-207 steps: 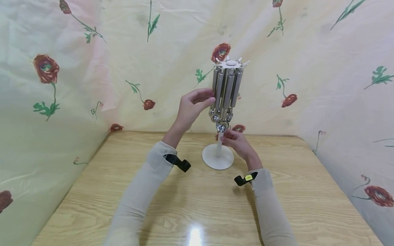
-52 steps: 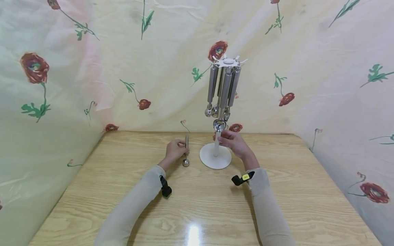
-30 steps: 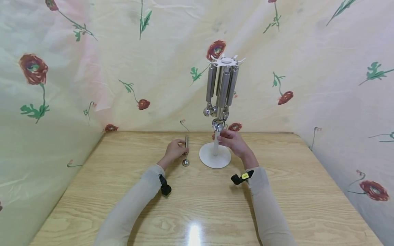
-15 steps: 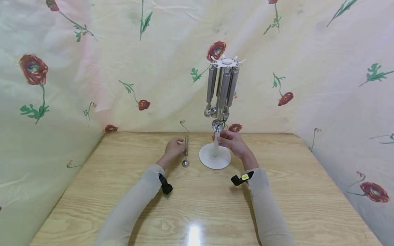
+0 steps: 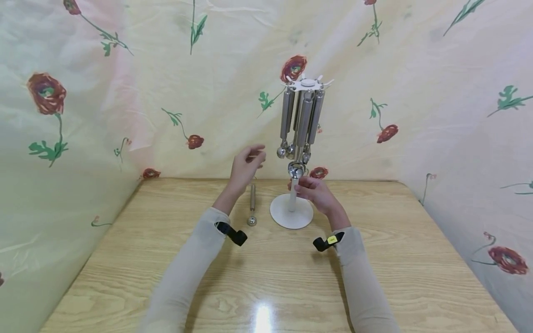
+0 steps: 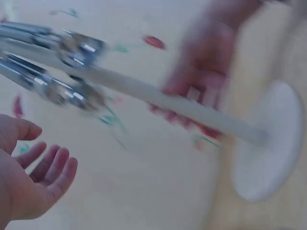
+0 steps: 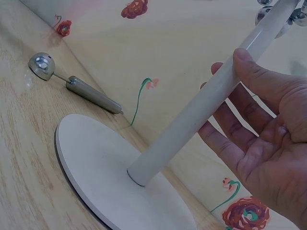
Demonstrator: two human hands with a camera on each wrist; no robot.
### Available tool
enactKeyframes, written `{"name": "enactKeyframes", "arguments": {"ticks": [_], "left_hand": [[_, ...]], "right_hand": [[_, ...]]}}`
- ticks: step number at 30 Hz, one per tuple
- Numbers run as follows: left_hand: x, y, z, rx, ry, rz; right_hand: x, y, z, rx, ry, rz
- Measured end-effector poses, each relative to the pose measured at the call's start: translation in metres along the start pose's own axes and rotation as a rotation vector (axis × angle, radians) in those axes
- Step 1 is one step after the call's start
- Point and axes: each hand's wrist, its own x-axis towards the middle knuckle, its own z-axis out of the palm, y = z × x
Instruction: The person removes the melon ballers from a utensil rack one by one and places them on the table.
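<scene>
A white stand (image 5: 281,213) with a round base and a slim post (image 7: 187,115) stands upright on the table. From its star-shaped top hang several steel kitchen utensils (image 5: 305,120) with thick tubular handles and rounded bowls. My right hand (image 5: 318,194) grips the post with thumb and fingers, just below the lowest bowl. My left hand (image 5: 246,169) is raised to the left of the hanging utensils, apart from them, fingers loosely bent and holding nothing. Below it a steel melon baller (image 7: 93,93) lies on the table left of the base, its round bowl toward me.
The wooden table (image 5: 266,268) meets a flower-patterned cloth (image 5: 233,92) close behind the stand, with more cloth at both sides. A dark camera mount (image 5: 235,233) sits on the left wrist and another (image 5: 329,241) on the right.
My left hand took a melon baller from the stand, laid it on the table, let go and has risen toward the hanging utensils. The right hand has kept its grip on the post.
</scene>
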Motion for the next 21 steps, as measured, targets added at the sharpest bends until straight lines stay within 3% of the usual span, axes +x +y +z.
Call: {"name": "enactKeyframes", "arguments": {"ticks": [6, 12, 21], "left_hand": [[0.009, 0.035, 0.006, -0.063, -0.075, 0.143], [0.012, 0.048, 0.012, -0.056, -0.135, 0.156], [0.018, 0.056, 0.019, -0.073, -0.137, 0.156]], "right_hand": [[-0.001, -0.001, 0.002, 0.008, -0.002, -0.005], [-0.001, -0.001, 0.001, 0.000, -0.009, -0.020], [-0.001, -0.001, 0.001, -0.037, -0.017, -0.027]]}}
